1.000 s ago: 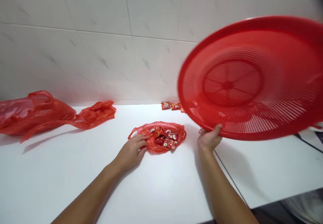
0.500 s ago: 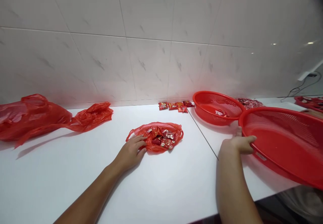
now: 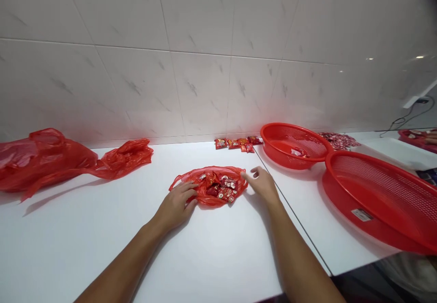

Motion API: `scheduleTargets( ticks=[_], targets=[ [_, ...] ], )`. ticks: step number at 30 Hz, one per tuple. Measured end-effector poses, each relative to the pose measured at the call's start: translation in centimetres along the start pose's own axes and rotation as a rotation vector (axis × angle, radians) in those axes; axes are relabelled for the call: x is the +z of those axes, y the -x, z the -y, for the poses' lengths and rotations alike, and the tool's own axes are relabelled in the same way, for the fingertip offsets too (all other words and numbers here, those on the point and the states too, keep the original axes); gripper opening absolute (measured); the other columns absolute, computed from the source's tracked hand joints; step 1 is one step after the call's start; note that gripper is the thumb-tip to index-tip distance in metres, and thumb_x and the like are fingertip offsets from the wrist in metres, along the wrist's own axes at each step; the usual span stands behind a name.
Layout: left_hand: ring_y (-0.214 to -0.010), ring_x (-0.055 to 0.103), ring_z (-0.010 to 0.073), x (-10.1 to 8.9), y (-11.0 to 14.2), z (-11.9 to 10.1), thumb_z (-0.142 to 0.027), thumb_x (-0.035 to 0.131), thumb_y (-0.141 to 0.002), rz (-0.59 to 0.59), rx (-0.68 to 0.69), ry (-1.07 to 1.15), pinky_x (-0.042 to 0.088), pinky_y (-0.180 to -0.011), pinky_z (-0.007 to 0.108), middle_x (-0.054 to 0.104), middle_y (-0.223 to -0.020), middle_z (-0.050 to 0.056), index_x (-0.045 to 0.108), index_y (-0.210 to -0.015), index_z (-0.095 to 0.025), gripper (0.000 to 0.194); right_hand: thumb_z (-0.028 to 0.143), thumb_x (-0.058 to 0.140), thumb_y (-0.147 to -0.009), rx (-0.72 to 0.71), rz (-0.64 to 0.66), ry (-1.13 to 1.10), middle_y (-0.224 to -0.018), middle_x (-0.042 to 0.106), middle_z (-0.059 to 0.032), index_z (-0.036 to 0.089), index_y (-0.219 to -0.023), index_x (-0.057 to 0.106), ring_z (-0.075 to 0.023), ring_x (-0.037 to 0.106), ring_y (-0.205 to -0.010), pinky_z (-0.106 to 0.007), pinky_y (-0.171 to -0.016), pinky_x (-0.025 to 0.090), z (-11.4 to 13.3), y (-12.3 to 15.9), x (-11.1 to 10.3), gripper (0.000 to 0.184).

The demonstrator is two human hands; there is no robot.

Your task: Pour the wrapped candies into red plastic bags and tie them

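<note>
A small red plastic bag (image 3: 206, 201) lies spread on the white table, its mouth wide. Several red wrapped packets (image 3: 226, 194) rest inside it, some with a floral print. My left hand (image 3: 178, 204) lies on the bag's left edge, fingers outstretched and holding nothing. At the right edge of the bag, my right hand (image 3: 263, 184) is empty, its thumb and fingers apart. Whether the right thumb touches the plastic I cannot tell.
Small red packets (image 3: 234, 144) lie by the tiled wall. Two red plastic baskets (image 3: 285, 158) stand at the right; the farther holds a few packets. A larger red bag (image 3: 61, 155) sits at the left. Another person's hand (image 3: 431, 136) shows at the far right.
My right hand has let go of the large near basket and moved left to the bag. That basket now sits lower on the table. My left hand has stayed in place.
</note>
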State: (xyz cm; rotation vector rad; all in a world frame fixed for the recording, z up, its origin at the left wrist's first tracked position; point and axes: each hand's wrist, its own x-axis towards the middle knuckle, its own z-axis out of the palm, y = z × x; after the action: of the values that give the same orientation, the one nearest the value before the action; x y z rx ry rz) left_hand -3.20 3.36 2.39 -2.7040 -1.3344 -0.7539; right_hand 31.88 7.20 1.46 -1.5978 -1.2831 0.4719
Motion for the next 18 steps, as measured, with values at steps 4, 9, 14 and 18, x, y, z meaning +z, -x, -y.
scheduleTargets(
  ticks=[4,9,14,18],
  targets=[
    [-0.127,0.067,0.0308,-0.7,0.3,0.7,-0.016,0.055,-0.092,-0.032,0.043,-0.115,0.056,-0.105,0.053,0.075,-0.131,0.008,0.076,-0.109,-0.023,0.028,0.042,0.071,-0.068,-0.095,0.112,-0.091,-0.074,0.060,-0.0026,0.024,-0.058,0.056,-0.0214,0.054,-0.074,-0.035,-0.077,0.044,0.4,0.7,1.1,0.025],
    [-0.117,0.070,0.0341,-1.6,0.7,1.8,-0.006,0.053,-0.087,-0.120,0.041,-0.288,0.056,-0.098,0.054,0.076,-0.126,0.013,0.077,-0.105,-0.019,0.032,0.047,0.066,-0.073,-0.120,0.198,-0.337,-0.111,0.072,-0.0111,0.022,-0.055,0.050,-0.0271,0.065,-0.102,-0.038,-0.088,0.049,1.5,-0.6,-1.4,0.034],
    [-0.107,0.070,0.0266,-5.1,-0.8,1.1,-0.004,0.048,-0.093,-0.380,0.035,-0.297,0.057,-0.095,0.044,0.077,-0.112,0.009,0.077,-0.102,-0.021,0.035,0.044,0.084,-0.073,-0.154,0.407,-0.844,-0.143,0.067,-0.0104,0.021,-0.058,0.058,-0.0301,0.058,-0.132,-0.041,-0.104,0.048,8.6,-1.5,-3.8,0.037],
    [-0.116,0.061,0.0315,-9.5,-3.3,-1.1,-0.013,0.055,-0.095,-0.593,-0.187,-0.389,0.053,-0.101,0.049,0.070,-0.115,0.014,0.080,-0.099,-0.022,0.027,0.048,0.085,-0.081,-0.165,0.407,-0.847,-0.129,0.075,-0.0123,0.021,-0.076,0.073,-0.0282,0.064,-0.126,-0.038,-0.095,0.053,14.4,-1.7,-6.2,0.030]
  ],
)
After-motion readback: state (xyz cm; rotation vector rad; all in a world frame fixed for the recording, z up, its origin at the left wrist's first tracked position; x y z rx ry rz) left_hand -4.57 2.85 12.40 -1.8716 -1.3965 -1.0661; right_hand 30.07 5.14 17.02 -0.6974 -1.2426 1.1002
